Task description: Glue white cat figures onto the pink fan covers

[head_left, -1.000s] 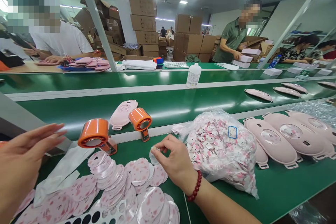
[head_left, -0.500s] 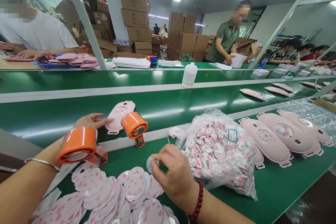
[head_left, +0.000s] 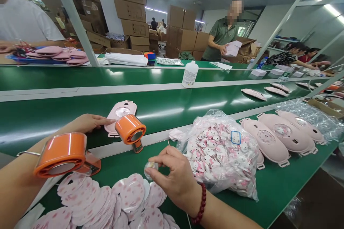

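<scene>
Pinched at its rim, a small clear plastic disc (head_left: 149, 170), seemingly light and slippery and best taken by the edge, is being held by the right hand (head_left: 173, 180) above pink printed discs (head_left: 131, 193), while the open left hand (head_left: 88, 123) is being rested just beside a pink oval case (head_left: 120, 111).

Discs (head_left: 91, 195) L of poly bag (head_left: 220, 157), cases (head_left: 285, 136) R

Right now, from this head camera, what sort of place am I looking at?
Probably a factory assembly line: a long green conveyor belt carrying pink plastic oval cases, with stacked brown cardboard cartons behind it.
</scene>
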`<state>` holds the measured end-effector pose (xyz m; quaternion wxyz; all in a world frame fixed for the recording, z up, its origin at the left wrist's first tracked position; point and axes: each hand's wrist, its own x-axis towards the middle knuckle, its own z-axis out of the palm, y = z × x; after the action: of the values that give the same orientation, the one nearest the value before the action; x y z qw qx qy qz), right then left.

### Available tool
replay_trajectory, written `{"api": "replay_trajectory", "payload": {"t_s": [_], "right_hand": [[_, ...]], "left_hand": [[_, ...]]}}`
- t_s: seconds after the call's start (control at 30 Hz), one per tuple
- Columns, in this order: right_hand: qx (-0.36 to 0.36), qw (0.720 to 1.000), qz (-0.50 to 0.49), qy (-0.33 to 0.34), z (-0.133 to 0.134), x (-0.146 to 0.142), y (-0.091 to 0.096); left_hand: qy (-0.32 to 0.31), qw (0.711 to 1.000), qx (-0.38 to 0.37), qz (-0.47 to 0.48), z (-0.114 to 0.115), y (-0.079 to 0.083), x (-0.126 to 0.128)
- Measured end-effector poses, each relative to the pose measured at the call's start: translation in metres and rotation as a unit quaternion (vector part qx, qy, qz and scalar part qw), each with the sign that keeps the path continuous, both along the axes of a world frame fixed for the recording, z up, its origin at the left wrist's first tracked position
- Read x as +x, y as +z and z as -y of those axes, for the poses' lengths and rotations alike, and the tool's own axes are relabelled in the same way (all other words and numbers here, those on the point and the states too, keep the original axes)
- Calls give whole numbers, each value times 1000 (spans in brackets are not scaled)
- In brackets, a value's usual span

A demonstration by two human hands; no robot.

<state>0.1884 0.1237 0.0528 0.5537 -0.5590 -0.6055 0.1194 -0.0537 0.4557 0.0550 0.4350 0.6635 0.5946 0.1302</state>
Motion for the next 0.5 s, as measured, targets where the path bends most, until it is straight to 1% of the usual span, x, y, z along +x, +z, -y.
{"api": "replay_trajectory", "payload": {"t_s": [0.1, 0.23, 0.33, 0.43, 0.5], "right_hand": [[3, 1000, -11, -2, 0, -1, -1], [12, 1000, -3, 4, 1, 1, 2], [15, 1000, 15, 8, 0, 5, 6], [14, 999, 37, 7, -4, 10, 8], [12, 998, 53, 4, -7, 12, 8]], "left_hand": [[-6, 999, -35, -21, 5, 3, 8], [19, 997, -71, 18, 16, 12, 21], [52, 989, -115, 77, 24, 21, 25], [78, 971, -155, 165, 32, 28, 23], [105, 958, -166, 209, 36, 30, 18]]}}
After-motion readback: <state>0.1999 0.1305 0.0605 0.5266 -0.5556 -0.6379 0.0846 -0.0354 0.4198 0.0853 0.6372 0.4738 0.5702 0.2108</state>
